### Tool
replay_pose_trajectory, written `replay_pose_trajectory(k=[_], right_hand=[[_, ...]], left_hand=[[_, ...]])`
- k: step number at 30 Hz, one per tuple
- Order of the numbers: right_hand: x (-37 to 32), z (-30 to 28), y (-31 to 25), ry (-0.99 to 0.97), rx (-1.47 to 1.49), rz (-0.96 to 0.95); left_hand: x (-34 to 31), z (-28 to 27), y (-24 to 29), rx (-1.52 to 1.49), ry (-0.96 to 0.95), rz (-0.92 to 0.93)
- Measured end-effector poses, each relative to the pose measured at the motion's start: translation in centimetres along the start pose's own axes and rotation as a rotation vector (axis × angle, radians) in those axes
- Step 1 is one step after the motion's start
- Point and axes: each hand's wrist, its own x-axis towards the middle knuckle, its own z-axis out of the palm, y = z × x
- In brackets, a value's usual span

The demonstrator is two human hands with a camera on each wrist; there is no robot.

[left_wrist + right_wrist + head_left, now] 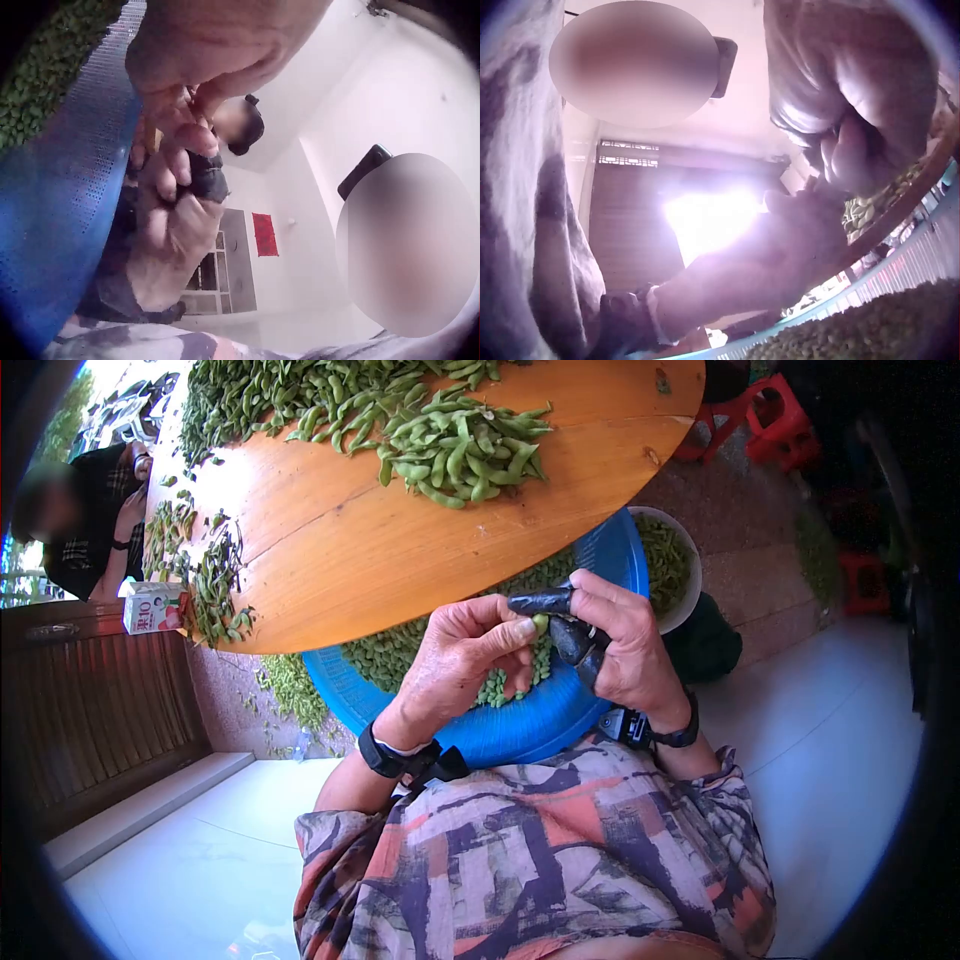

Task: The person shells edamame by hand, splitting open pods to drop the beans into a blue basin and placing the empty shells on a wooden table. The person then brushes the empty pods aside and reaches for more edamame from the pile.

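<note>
In the head view a green pod (541, 623) is pinched between both hands over a blue basket (520, 732) of shelled green beans (385, 657). My left hand (455, 660) holds its near end between thumb and index finger. Black coverings wrap the thumb and a finger of my right hand (625, 645), which grips the pod from the other side. The left wrist view shows the left hand (225, 49) meeting the right hand (176, 232) beside the basket wall. Fingers of both hands also meet in the right wrist view, where the pod is hidden.
A wooden table (400, 550) beyond the basket bears heaped pods (465, 450), plant scraps and a carton (154, 608). A white bowl of pods (663, 560) stands right of the basket. Green scraps (290, 690) lie on the floor at left. Another person (95, 530) sits at far left.
</note>
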Motion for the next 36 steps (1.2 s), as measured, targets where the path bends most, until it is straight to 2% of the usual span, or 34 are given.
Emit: replay_pose_trajectory(k=[1,3,4,5,7,8,12,14,15,17,21,22,23,24,25,27,29,31,32,34,36], right_hand=[[0.1,-0.2,-0.1,-0.001,0.003,0.003],[0.4,-0.7,-0.6,-0.163,0.091,0.220],[0.2,-0.1,-0.1,-0.103,0.069,0.218],[0.0,-0.1,-0.1,-0.106,0.073,0.220],[-0.4,-0.4,-0.1,-0.113,0.055,0.371],[-0.3,-0.7,-0.4,-0.135,0.055,0.417],[-1.3,-0.5,0.2,-0.137,0.022,0.415],[-1.7,-0.2,0.6,-0.117,0.013,0.403],[-1.6,-0.2,0.5,-0.114,0.014,0.403],[-1.5,-0.4,0.5,-0.176,-0.050,0.411],[-0.8,0.5,0.1,-0.050,0.112,0.397],[-0.4,0.2,-0.4,-0.066,0.195,0.469],[-0.2,0.0,-0.7,-0.080,0.278,0.542],[-0.3,0.2,0.0,-0.031,0.226,0.418],[-0.3,-0.3,-0.3,-0.026,0.218,0.420],[0.1,-1.2,-1.2,0.003,0.453,0.574],[-0.4,-1.4,-0.3,-0.027,0.443,0.624],[-0.8,-1.6,0.2,0.007,0.603,0.713],[-1.0,-1.7,0.4,0.009,0.598,0.712],[-1.4,-1.7,0.6,0.085,0.819,0.680],[-1.0,-2.3,0.4,0.100,0.859,0.682]], left_hand=[[-0.1,-0.2,-0.2,-0.001,0.004,-0.003],[-0.4,-0.5,-0.7,0.399,0.069,0.125],[-0.5,-0.6,-1.1,0.623,0.132,0.190],[-0.6,-0.8,-1.1,0.622,0.136,0.187],[-0.6,-1.4,-1.2,1.150,0.171,0.429],[-0.4,-1.9,-1.7,1.186,0.182,0.508],[-0.4,-3.2,-2.3,1.269,0.177,0.550],[-0.5,-3.1,-1.7,1.074,0.217,0.138],[-0.4,-3.2,-1.6,1.077,0.216,0.138],[0.1,-3.2,-1.5,0.498,0.177,-0.058],[0.7,-1.1,-1.8,0.105,0.030,-0.039],[0.8,-1.3,-1.6,0.084,-0.087,-0.070],[1.0,-0.9,-1.6,0.082,-0.098,-0.072],[1.2,-0.2,-1.4,0.015,-0.083,-0.081],[1.4,0.1,-1.4,-0.052,-0.067,-0.090],[1.8,-0.2,-1.6,-0.083,-0.113,-0.091],[2.2,-0.2,-1.7,-0.120,-0.132,-0.108],[2.5,0.0,-1.8,-0.130,-0.161,-0.113],[2.7,0.2,-1.8,-0.140,-0.183,-0.115],[2.9,0.8,-1.6,-0.139,-0.180,-0.123],[3.0,1.4,-1.2,-0.134,-0.173,-0.126]])
